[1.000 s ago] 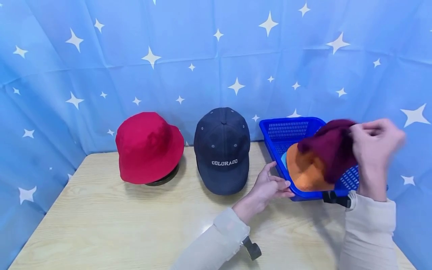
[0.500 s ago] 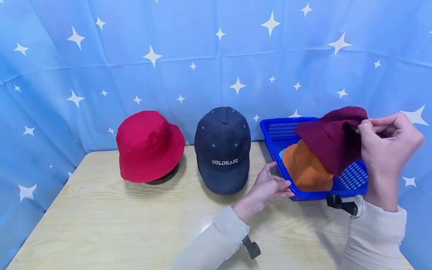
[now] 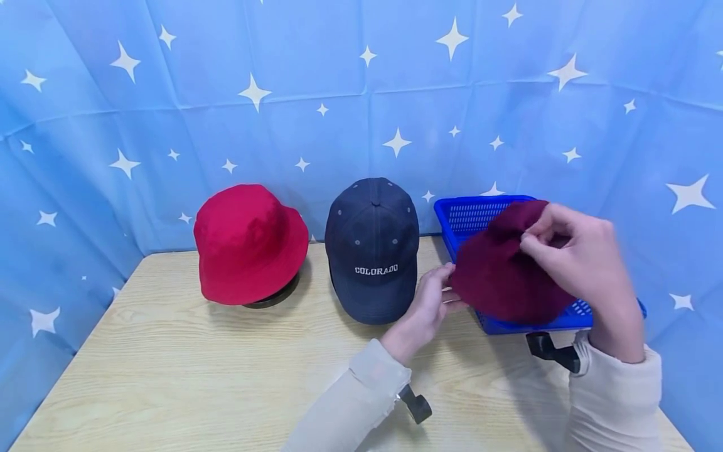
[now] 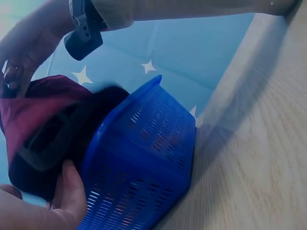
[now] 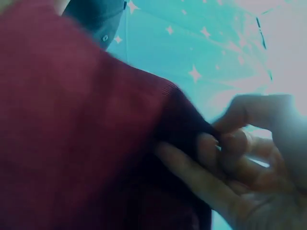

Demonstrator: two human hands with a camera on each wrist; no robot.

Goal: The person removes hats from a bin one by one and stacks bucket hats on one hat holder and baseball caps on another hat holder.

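A soft maroon hat (image 3: pixel 503 276) hangs tilted over the blue basket (image 3: pixel 463 216), its dark inside turned to the left wrist camera. My right hand (image 3: pixel 582 257) pinches the hat's edge between thumb and fingers; the right wrist view shows those fingertips (image 5: pixel 182 163) on the dark cloth. My left hand (image 3: pixel 426 301) is at the hat's left edge beside the basket, its fingers (image 4: pixel 72 187) extended against the dark underside and the thumb apart. The hat covers most of the basket's inside.
A navy cap (image 3: pixel 373 251) lettered COLORADO stands mid-table, close left of the basket. Farther left, a red bucket hat (image 3: pixel 245 245) sits on a dark round base (image 3: pixel 277 295). A blue star-patterned curtain (image 3: pixel 339 75) hangs behind the wooden table (image 3: pixel 226 376).
My right hand has carried the maroon hat left and down, covering the orange hat in the basket. The left hand has let go of the basket's rim and shifted slightly left to the maroon hat's edge.
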